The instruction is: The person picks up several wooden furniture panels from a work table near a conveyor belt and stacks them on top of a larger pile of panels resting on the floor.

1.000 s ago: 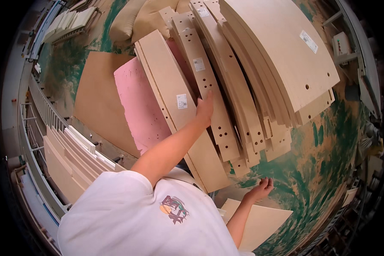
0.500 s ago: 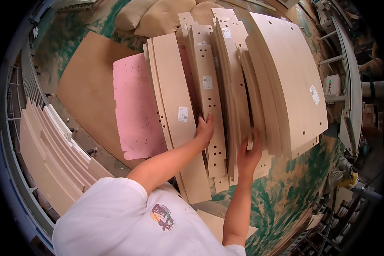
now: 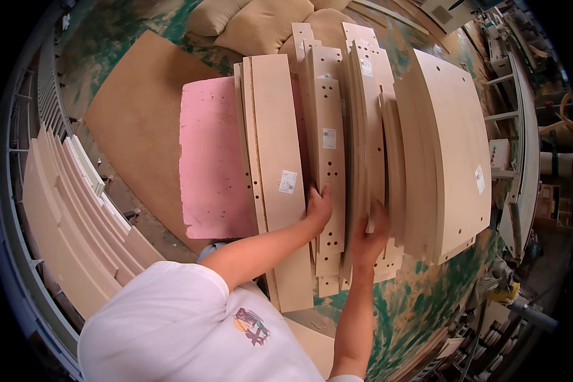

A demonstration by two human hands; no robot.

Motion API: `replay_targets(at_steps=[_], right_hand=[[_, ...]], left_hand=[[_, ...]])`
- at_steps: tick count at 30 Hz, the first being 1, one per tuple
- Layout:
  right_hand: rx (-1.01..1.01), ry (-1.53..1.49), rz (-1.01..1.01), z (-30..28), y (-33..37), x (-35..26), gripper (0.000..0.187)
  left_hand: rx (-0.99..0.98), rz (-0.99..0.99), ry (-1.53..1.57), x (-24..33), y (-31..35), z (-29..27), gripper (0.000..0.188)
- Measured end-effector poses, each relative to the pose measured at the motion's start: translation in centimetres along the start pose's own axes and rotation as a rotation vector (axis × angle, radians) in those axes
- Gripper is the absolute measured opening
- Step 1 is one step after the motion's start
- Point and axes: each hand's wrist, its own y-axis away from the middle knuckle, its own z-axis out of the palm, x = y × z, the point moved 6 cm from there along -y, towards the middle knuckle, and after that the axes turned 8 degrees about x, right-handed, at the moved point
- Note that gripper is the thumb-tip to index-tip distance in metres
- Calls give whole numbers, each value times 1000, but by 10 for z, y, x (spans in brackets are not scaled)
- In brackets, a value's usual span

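Long pale wooden panels stand and lie in stacks before me. My left hand (image 3: 319, 209) is closed at the left edge of a narrow panel with drilled holes (image 3: 330, 159), its thumb on the face and its other fingers partly hidden in the gap. To the right, my right hand (image 3: 370, 237) curls around the near part of an upright wooden board (image 3: 374, 137) in the neighbouring stack; the fingertips are partly hidden. Beside my left forearm lies a wider panel with a white label (image 3: 277, 121). A broad panel (image 3: 455, 153) tops the stack at the right.
Pink foam (image 3: 213, 153) lies under the left panels, next to a brown sheet (image 3: 140, 121) on the green, dusty floor. More boards (image 3: 76, 210) lean on a rack at left. Tan sacks (image 3: 261, 25) sit at the far side. A roller frame (image 3: 519, 153) runs along the right.
The view has shifted, so the stacks appear farther right and slightly lower. Both hands keep nearly the same places on the panels.
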Motion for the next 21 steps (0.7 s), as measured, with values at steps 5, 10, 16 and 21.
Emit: replay_targets(at_steps=[5,10,16,21], right_hand=[[-114,49,-134,41,6,-25,35],[-90,-75,189,37,89,-24,33],[193,231,764,-38,324,43,57],[359,-1063,1718,1,441,71,82]], left_hand=[[-74,395,-64,57,17,-36,76],[262,1002,-225,126,-38,-163,84],[-54,244,77,121,-150,-204,98],[-171,309,205,121,-172,-186,89]])
